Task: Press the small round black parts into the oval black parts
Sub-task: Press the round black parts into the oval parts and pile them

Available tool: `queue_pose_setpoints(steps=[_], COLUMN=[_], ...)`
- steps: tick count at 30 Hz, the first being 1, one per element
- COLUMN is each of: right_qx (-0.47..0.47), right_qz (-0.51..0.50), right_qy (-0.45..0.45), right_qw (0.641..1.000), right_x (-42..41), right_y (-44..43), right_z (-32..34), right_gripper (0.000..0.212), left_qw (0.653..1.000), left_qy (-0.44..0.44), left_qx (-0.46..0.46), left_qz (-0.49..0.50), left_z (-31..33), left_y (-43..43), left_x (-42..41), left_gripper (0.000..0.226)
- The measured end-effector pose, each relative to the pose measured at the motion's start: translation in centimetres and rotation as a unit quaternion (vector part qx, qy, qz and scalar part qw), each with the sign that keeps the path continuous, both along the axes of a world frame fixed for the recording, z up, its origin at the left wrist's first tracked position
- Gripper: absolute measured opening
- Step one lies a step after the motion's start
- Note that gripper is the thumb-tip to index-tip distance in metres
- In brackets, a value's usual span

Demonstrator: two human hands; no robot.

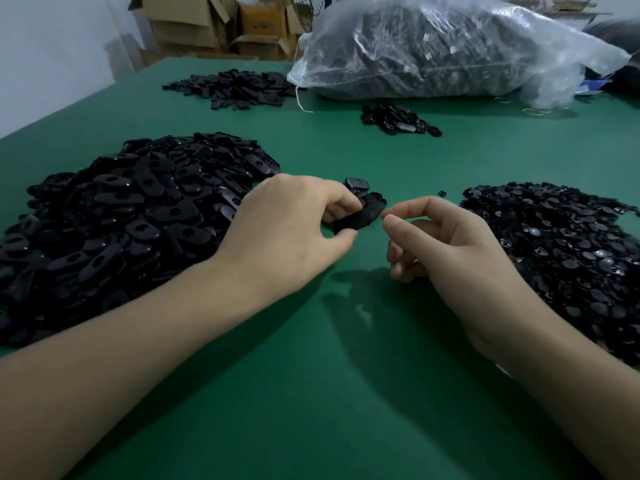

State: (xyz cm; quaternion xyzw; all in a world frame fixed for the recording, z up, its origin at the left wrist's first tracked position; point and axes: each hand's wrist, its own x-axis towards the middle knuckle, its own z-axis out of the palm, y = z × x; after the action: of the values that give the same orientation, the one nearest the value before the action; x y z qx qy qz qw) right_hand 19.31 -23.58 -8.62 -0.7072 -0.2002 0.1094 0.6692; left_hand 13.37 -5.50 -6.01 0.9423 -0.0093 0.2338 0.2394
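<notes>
Two hands, yours, meet near the middle of the green desk (311,393). Your left hand (287,220) curls fingers and thumb round a small stack of oval black parts (360,214). Your right hand (446,244) is just beside it, thumb and forefinger tips together, other fingers curled; I cannot tell whether they pinch anything. A heap of oval parts (121,216) lies toward the left edge, a heap of small round black parts (561,244) toward the right edge. A clear plastic bag (433,50) rests at the far edge.
</notes>
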Motion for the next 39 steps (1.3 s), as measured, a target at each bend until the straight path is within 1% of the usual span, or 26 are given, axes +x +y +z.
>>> queue_pose_setpoints(steps=[3, 6, 8, 10, 12, 14, 16, 18, 21, 25, 28, 31, 34, 36, 38, 39], right_qx=[-0.012, -0.015, -0.022, -0.030, -0.037, -0.046, -0.056, -0.063, -0.071, -0.078, -0.078, -0.079, -0.083, -0.085, -0.090, -0.093], right_qz=[0.000, 0.000, 0.001, 0.003, 0.005, 0.009, 0.015, 0.019, 0.024, 0.025, 0.026, 0.023, 0.020, 0.016, 0.013, 0.010], right_qy=[-0.016, -0.027, -0.038, -0.050, -0.061, -0.072, -0.081, -0.089, -0.095, -0.097, -0.097, -0.096, -0.097, -0.098, -0.099, -0.100], right_qw=[1.000, 1.000, 0.999, 0.998, 0.997, 0.996, 0.995, 0.994, 0.993, 0.992, 0.992, 0.992, 0.992, 0.991, 0.991, 0.991], right_x=[0.1, 0.3, 0.6, 0.7, 0.8, 0.8, 0.7, 0.7, 0.8, 0.9, 1.0, 1.0, 1.0, 1.0, 1.0, 1.0], right_y=[0.0, -0.1, -0.3, -0.4, -0.4, -0.4, -0.3, -0.3, -0.4, -0.4, -0.4, -0.4, -0.3, -0.3, -0.4, -0.4], right_z=[-0.2, -0.3, -0.3, -0.5, -0.7, -0.8, -0.9, -1.0, -1.1, -1.2, -1.3, -1.3, -1.3, -1.3, -1.2, -1.1], right_gripper=[0.007, 0.006, 0.006, 0.005, 0.006, 0.008, 0.009, 0.009, 0.008, 0.007, 0.008, 0.011, 0.011, 0.010, 0.009, 0.007], left_qw=[0.997, 0.993, 0.986, 0.968, 0.937, 0.907, 0.890, 0.884, 0.893, 0.912, 0.922, 0.924, 0.925, 0.927, 0.938, 0.950], left_qy=[0.030, 0.032, 0.035, 0.066, 0.134, 0.203, 0.232, 0.224, 0.192, 0.175, 0.149, 0.120, 0.107, 0.109, 0.088, 0.069], left_qx=[0.069, 0.103, 0.142, 0.206, 0.266, 0.302, 0.322, 0.337, 0.334, 0.299, 0.290, 0.302, 0.312, 0.313, 0.294, 0.268], left_qz=[0.035, 0.049, 0.078, 0.127, 0.180, 0.210, 0.223, 0.232, 0.232, 0.220, 0.208, 0.201, 0.191, 0.179, 0.159, 0.147], left_z=[0.3, 1.0, 1.9, 3.0, 3.4, 3.2, 2.5, 1.8, 1.1, 1.1, 1.0, 0.9, 0.9, 1.1, 1.7, 2.1], left_y=[0.4, 1.2, 2.7, 4.8, 6.8, 8.1, 8.8, 9.4, 10.2, 10.6, 10.8, 10.7, 10.4, 10.0, 9.4, 8.8], left_x=[1.8, 3.4, 4.9, 6.6, 8.0, 8.9, 9.5, 9.9, 10.0, 9.5, 9.2, 8.9, 8.5, 8.3, 7.9, 7.6], left_gripper=[0.025, 0.029, 0.033, 0.032, 0.041, 0.047, 0.038, 0.027, 0.017, 0.022, 0.022, 0.020, 0.008, 0.011, 0.010, 0.010])
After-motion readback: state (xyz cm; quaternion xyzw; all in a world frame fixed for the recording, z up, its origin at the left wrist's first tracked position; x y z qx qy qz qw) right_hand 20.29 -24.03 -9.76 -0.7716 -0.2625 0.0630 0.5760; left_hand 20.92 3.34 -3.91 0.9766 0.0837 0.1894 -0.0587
